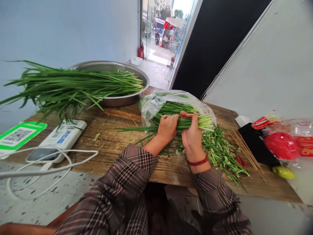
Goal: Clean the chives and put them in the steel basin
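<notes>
My left hand (167,128) is wrapped round a bundle of green chives (182,123), near its middle. Around the pale stem ends on the right, the fingers of my right hand (192,130) close on the same bundle. Behind and beneath lies an open clear plastic bag (151,106) with more chives inside. A loose pile of chive trimmings (220,151) spreads beside my right wrist. At the back left, a large metal basin (145,78) holds a thick heap of long chives (80,83), their leaves hanging over its left rim.
On the wooden table (114,130) are a white device (61,138) with a cable and a green QR card (19,137) at left. Red-handled scissors (241,160), thin sticks (246,148), a black box (256,143) and red packages (282,145) are at right.
</notes>
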Tool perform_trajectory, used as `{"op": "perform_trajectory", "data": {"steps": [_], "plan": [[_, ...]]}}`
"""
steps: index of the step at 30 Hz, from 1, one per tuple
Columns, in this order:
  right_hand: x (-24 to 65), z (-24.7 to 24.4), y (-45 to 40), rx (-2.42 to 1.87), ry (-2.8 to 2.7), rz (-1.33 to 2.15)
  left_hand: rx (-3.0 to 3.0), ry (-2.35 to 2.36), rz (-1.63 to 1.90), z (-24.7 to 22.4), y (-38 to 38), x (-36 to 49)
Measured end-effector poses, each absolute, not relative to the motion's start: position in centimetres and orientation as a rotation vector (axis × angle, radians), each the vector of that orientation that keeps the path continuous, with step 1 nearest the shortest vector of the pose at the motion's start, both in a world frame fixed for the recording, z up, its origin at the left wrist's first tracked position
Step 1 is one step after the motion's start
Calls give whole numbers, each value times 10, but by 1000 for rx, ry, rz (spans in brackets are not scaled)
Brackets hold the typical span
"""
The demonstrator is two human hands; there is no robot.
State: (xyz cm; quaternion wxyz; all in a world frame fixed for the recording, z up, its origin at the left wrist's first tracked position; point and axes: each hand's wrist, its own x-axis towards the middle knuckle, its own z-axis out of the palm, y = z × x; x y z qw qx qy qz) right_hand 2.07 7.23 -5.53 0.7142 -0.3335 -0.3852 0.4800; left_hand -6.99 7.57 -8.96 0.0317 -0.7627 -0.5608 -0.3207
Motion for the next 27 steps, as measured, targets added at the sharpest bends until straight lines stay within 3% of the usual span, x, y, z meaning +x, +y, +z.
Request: {"op": "perform_trajectory", "data": {"steps": [6, 14, 27], "plan": [[76, -2, 68, -592, -823, 949, -2252, -1901, -964, -99, 92, -97], [195, 69, 50, -449, -628, 688, -1988, -2425, -1504, -113, 120, -120], [250, 95, 17, -357, -440, 715, -2059, -1846, -1406, -81, 80, -94]]}}
